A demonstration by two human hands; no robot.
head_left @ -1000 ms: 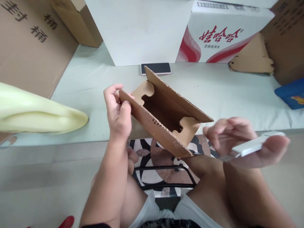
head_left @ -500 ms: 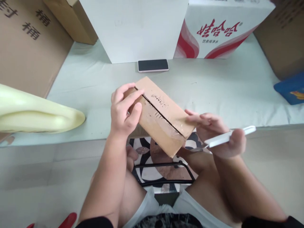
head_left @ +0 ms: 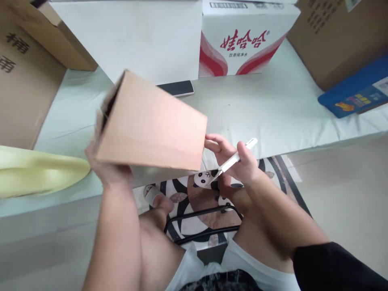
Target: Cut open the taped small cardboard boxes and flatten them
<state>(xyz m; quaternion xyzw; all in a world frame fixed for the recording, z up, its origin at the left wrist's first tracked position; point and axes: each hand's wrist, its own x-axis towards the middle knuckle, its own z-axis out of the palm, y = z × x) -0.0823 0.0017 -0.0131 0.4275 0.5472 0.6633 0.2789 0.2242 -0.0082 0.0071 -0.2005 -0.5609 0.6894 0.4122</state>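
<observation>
A brown cardboard box (head_left: 154,123) is held up in front of me, tilted, with a broad plain side facing me and a dark gap along its left end. My left hand (head_left: 107,165) grips that left end; some of its fingers are hidden behind the cardboard. My right hand (head_left: 233,157) holds a white utility knife (head_left: 235,159) under the thumb, its thin blade extended down and to the left. The right fingertips touch or nearly touch the box's right end.
Behind the box a phone (head_left: 178,88) lies on the pale-green covered surface (head_left: 257,109). White cartons (head_left: 242,44) stand at the back, a blue package (head_left: 357,91) at right, a pale yellow object (head_left: 42,171) at left. Below are a patterned mat (head_left: 197,194) and black metal frame (head_left: 206,214).
The box's open flaps were folded over, then the box was turned, bringing a plain side into view, and moved left. My right hand has kept the knife and moved left; the view has shifted.
</observation>
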